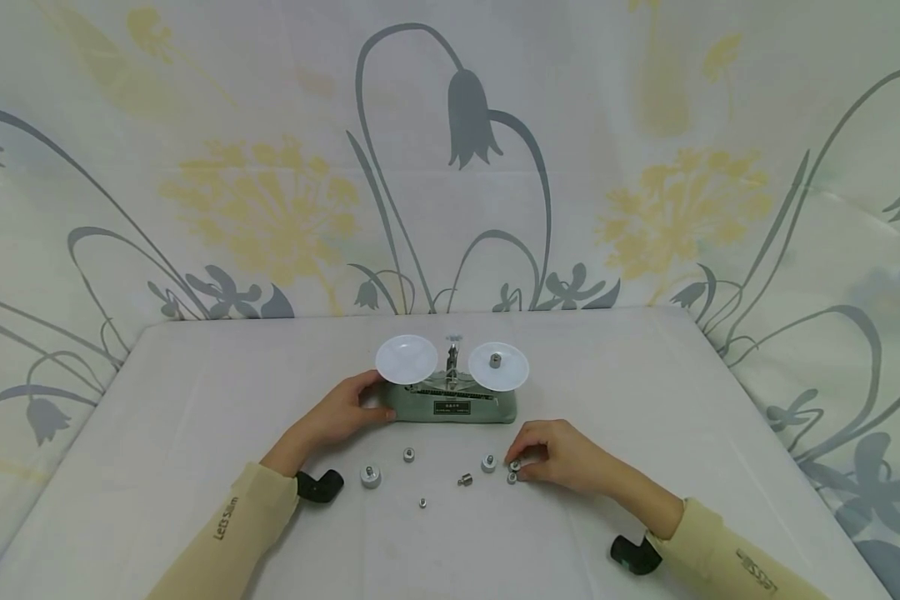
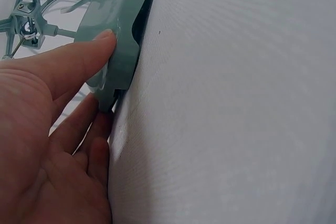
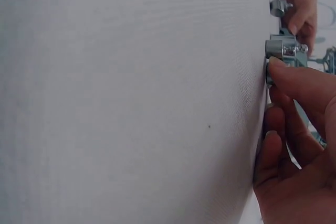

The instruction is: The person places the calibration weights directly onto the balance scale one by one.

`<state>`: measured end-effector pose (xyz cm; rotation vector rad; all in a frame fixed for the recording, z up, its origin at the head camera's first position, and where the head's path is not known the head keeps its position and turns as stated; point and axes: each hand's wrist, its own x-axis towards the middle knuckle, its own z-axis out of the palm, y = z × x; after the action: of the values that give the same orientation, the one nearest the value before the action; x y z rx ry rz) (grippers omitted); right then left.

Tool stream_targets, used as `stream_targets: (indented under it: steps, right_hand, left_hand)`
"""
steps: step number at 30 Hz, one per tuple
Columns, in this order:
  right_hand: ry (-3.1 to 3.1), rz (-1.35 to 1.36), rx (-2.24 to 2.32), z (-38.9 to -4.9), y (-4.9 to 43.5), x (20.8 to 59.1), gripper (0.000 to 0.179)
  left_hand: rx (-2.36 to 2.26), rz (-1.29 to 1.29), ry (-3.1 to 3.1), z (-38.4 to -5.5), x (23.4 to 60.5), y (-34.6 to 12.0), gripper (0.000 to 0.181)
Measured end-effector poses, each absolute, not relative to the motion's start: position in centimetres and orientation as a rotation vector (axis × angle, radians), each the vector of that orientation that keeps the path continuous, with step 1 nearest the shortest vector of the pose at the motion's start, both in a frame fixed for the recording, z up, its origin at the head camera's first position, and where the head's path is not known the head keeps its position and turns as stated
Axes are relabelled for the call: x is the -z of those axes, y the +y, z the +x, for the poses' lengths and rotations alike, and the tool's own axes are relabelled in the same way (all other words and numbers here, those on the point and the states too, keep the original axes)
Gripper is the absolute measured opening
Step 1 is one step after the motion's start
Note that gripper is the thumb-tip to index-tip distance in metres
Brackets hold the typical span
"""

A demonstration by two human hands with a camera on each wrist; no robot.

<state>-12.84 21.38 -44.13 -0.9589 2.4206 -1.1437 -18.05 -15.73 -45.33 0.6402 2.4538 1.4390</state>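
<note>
- White cloth (image 1: 607,358) spreads under the balance scale (image 1: 420,410), flowered fabric (image 1: 285,92) rising behind it.
- And it's close work at my fingertips: my right hand (image 1: 566,450) pinches a small weight (image 1: 515,465) between thumb and forefinger, just in front of the balance's right end. Lifted or resting? I can't tell.
- Watch the second small weight (image 1: 512,478), right by my thumb! Crowded like that, a careless nudge could roll it or drag it along.
- Over at the balance's left end, my left hand (image 1: 343,412) grips the base, thumb on the front, fingers behind. Too hard a push there could jolt the beam and set both pans rocking.
- Up top, one weight (image 1: 496,360) stands on the balance's right pan (image 1: 521,371); a knock might slide it off. The left pan (image 1: 407,360) looks slightly higher.
- Before the balance lie more: a knobbed weight (image 1: 489,462), and a toppled weight (image 1: 465,480) on its side, a likely roller if brushed.
- Now the lettering! The balance's front nameplate (image 1: 452,407) is too small for me to read.
- Nearest me, well forward of the balance, my left sleeve (image 1: 225,517) seems to say "Let's Slim"; my right sleeve (image 1: 756,569) carries print I can't make out.
</note>
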Motion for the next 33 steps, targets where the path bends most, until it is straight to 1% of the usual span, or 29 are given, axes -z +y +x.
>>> stream_targets:
  steps: [11, 27, 33]
  right_hand:
    - [2.438, -0.9, 1.128, -12.9, 21.7, 43.8, 0.018]
    - [2.458, -0.924, 1.175, -13.0, 22.4, 43.4, 0.018]
    - [2.463, -0.922, 1.182, -12.9, 22.5, 42.8, 0.018]
  left_hand:
    - [-1.409, 0.635, 2.473, -18.0, 45.1, -15.6, 0.065]
    - [-1.4, 0.607, 2.469, -18.2, 45.3, -15.6, 0.068]
    - [-1.416, 0.618, 2.461, -18.2, 45.4, -15.6, 0.066]
